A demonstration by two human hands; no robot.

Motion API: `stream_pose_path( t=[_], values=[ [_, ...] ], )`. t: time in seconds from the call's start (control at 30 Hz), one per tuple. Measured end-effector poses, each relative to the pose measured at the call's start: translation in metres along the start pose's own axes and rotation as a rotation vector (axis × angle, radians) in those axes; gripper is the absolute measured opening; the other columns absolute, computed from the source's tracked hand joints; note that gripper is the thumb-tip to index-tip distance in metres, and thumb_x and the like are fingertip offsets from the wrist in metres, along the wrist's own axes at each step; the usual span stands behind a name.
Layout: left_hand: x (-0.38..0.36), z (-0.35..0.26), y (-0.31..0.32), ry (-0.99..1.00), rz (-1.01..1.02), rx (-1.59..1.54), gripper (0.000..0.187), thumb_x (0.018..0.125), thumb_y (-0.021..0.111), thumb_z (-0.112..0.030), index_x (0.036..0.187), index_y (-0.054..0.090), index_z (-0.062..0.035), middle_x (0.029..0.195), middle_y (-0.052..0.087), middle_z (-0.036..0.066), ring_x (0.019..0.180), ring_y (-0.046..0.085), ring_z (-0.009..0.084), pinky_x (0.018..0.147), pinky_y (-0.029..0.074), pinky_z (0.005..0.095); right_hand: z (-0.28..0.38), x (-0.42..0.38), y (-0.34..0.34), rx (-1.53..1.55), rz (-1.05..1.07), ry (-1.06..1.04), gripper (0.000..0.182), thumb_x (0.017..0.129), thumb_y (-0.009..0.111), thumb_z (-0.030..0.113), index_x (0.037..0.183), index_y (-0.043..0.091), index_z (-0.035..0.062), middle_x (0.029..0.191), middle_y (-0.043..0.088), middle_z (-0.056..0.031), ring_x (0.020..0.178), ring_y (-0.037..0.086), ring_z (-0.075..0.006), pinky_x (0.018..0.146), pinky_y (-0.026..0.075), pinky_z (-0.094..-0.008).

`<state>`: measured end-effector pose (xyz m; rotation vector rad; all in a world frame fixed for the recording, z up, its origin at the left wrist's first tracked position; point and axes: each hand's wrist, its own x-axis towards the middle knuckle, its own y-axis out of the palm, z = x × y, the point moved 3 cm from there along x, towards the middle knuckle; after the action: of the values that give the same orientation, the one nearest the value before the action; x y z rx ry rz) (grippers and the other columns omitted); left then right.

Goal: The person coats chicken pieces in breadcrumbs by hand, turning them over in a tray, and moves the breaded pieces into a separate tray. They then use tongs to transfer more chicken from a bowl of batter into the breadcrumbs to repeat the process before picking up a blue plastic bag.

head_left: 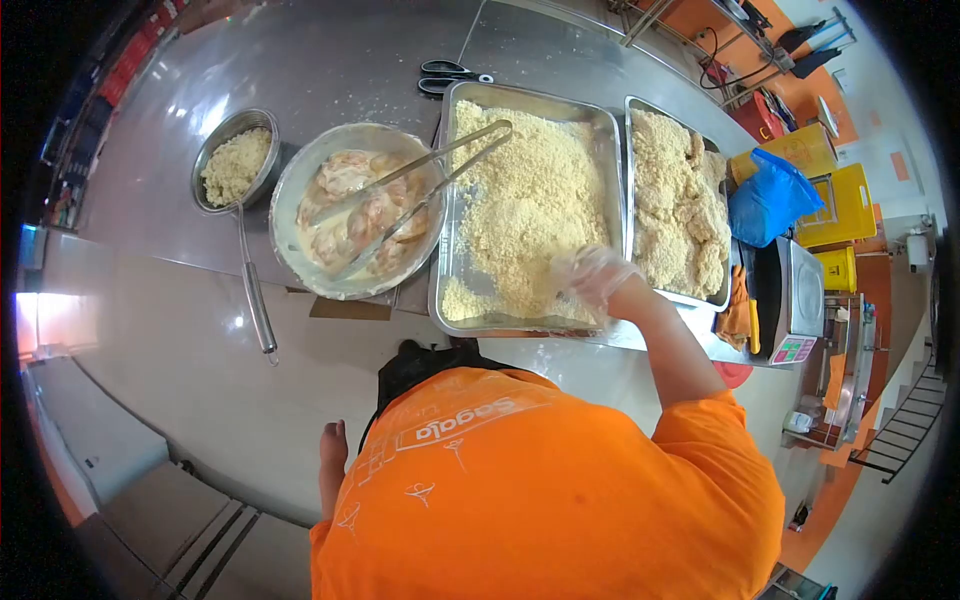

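Note:
My right hand (597, 280), in a clear plastic glove, reaches into the near right part of a metal tray (455, 322) of pale breadcrumbs (540, 190). It touches the crumbs with thumb and fingers apart, though the glove is somewhat blurred. Low at my side hangs my left hand (333, 442), away from the table; its fingers are mostly hidden. Left of the tray stands a bowl (285, 245) of raw meat pieces (345, 180) in milky liquid. Metal tongs (430, 200) rest in the bowl, reaching over the crumb tray.
To the right is a second tray (715, 300) of crumb-coated pieces (680, 210). A handled strainer (265, 310) with crumbs lies at left, scissors (450, 75) behind. Beyond the second tray are a blue bag (770, 195), orange gloves (737, 315) and a scale (803, 290).

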<state>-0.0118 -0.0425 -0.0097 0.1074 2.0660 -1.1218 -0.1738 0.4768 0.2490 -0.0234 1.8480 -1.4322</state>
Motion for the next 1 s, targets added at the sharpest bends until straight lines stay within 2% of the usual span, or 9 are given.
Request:
stream_pose_path(
  t=[0.17, 0.3, 0.4, 0.5, 0.53, 0.6, 0.73, 0.93, 1.0],
  values=[
    [0.017, 0.003, -0.001, 0.023, 0.019, 0.025, 0.038, 0.084, 0.042, -0.033, 0.094, 0.052, 0.0023, 0.093, 0.056, 0.022, 0.091, 0.051, 0.0371, 0.077, 0.04, 0.0408, 0.009, -0.018, 0.011, 0.405, 0.264, 0.21, 0.032, 0.076, 0.046, 0.013, 0.105, 0.044, -0.0004, 0.081, 0.057, -0.0167, 0.083, 0.055, -0.0295, 0.073, 0.045, -0.0375],
    [0.025, 0.002, 0.004, 0.079, 0.04, 0.048, 0.039, 0.085, 0.042, -0.034, 0.095, 0.052, 0.0017, 0.093, 0.056, 0.022, 0.091, 0.051, 0.0373, 0.077, 0.04, 0.0412, 0.009, 0.007, 0.039, 0.107, -0.132, -0.086, 0.026, 0.072, 0.049, 0.007, 0.097, 0.054, 0.0051, 0.08, 0.059, -0.0123, 0.077, 0.059, -0.0263, 0.069, 0.047, -0.0345],
    [0.013, -0.014, -0.002, 0.078, 0.028, -0.02, 0.039, 0.085, 0.041, -0.034, 0.095, 0.052, 0.0018, 0.092, 0.056, 0.022, 0.09, 0.051, 0.0376, 0.076, 0.04, 0.0419, 0.003, 0.001, 0.005, -0.049, -0.023, 0.244, 0.023, 0.071, 0.051, 0.008, 0.092, 0.058, 0.0056, 0.085, 0.06, -0.0102, 0.079, 0.059, -0.0227, 0.069, 0.047, -0.0302],
    [0.016, -0.005, 0.0, 0.09, 0.004, 0.004, 0.04, 0.085, 0.04, -0.034, 0.095, 0.053, 0.002, 0.09, 0.056, 0.022, 0.09, 0.051, 0.0379, 0.076, 0.041, 0.0424, -0.009, 0.002, 0.015, -0.395, -0.148, 0.287, 0.026, 0.07, 0.051, 0.007, 0.096, 0.057, 0.0058, 0.089, 0.06, -0.0116, 0.08, 0.06, -0.0228, 0.067, 0.047, -0.029],
    [0.019, 0.002, 0.006, 0.101, -0.005, 0.02, 0.04, 0.085, 0.04, -0.034, 0.094, 0.053, 0.0021, 0.09, 0.057, 0.022, 0.089, 0.051, 0.038, 0.075, 0.041, 0.0425, -0.015, 0.009, 0.028, -0.24, 0.016, 0.334, 0.03, 0.072, 0.05, 0.008, 0.101, 0.056, 0.0092, 0.105, 0.056, -0.0115, 0.094, 0.056, -0.0235, 0.081, 0.043, -0.0281],
    [0.04, 0.038, 0.024, 0.077, 0.033, -0.024, 0.04, 0.085, 0.04, -0.035, 0.094, 0.053, 0.0019, 0.09, 0.057, 0.022, 0.09, 0.052, 0.0379, 0.076, 0.041, 0.0424, -0.01, 0.01, 0.013, -0.102, -0.051, 0.302, 0.031, 0.073, 0.048, 0.009, 0.104, 0.053, 0.0088, 0.108, 0.053, -0.0112, 0.098, 0.053, -0.0233, 0.087, 0.036, -0.0316],
    [0.01, -0.012, -0.005, 0.094, -0.006, 0.081, 0.04, 0.085, 0.041, -0.035, 0.093, 0.053, 0.0011, 0.09, 0.057, 0.022, 0.09, 0.052, 0.0377, 0.076, 0.041, 0.0424, -0.044, 0.057, 0.077, 0.08, -0.519, 0.57, 0.034, 0.074, 0.048, 0.01, 0.107, 0.053, 0.0134, 0.122, 0.045, -0.0066, 0.119, 0.034, -0.0213, 0.1, 0.023, -0.0262],
    [0.026, -0.007, -0.009, 0.183, 0.003, 0.079, 0.04, 0.084, 0.041, -0.037, 0.091, 0.053, 0.0007, 0.087, 0.057, 0.022, 0.086, 0.052, 0.0391, 0.072, 0.042, 0.0444, -0.05, 0.052, -0.026, 0.059, 0.156, 0.528, 0.042, 0.073, 0.05, 0.009, 0.112, 0.051, 0.0208, 0.122, 0.045, -0.0021, 0.109, 0.045, -0.0219, 0.089, 0.039, -0.0293],
    [0.024, -0.011, -0.009, 0.158, -0.001, 0.098, 0.039, 0.084, 0.042, -0.037, 0.091, 0.053, 0.0003, 0.087, 0.057, 0.022, 0.085, 0.052, 0.0393, 0.071, 0.042, 0.0449, -0.062, 0.074, 0.004, 0.171, -0.109, 0.374, 0.039, 0.072, 0.051, 0.008, 0.11, 0.052, 0.0169, 0.119, 0.047, -0.0037, 0.103, 0.049, -0.0236, 0.083, 0.043, -0.0323]
  ],
)
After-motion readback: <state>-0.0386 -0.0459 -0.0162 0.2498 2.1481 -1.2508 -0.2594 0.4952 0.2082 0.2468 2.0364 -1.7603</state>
